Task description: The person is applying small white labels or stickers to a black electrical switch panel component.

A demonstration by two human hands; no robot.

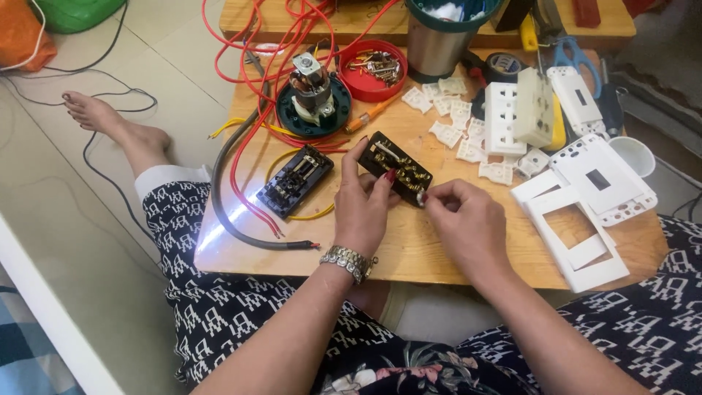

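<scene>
Head view shows a black socket body (395,168) on the low wooden table (409,249), left hand (362,201) clamped round its near edge. Right hand (468,219) pinches a small white part (421,197) at its right end: seemingly a fitting step, calling for steady alignment. Left of it lies 1 matching black block (295,180); right, white plates (585,197).

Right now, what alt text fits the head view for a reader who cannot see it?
Two bare hands work on a black socket module over a low wooden table: the left hand grips it, the right hand pinches at its near end. A second black module, red wires and white socket parts lie around.
</scene>
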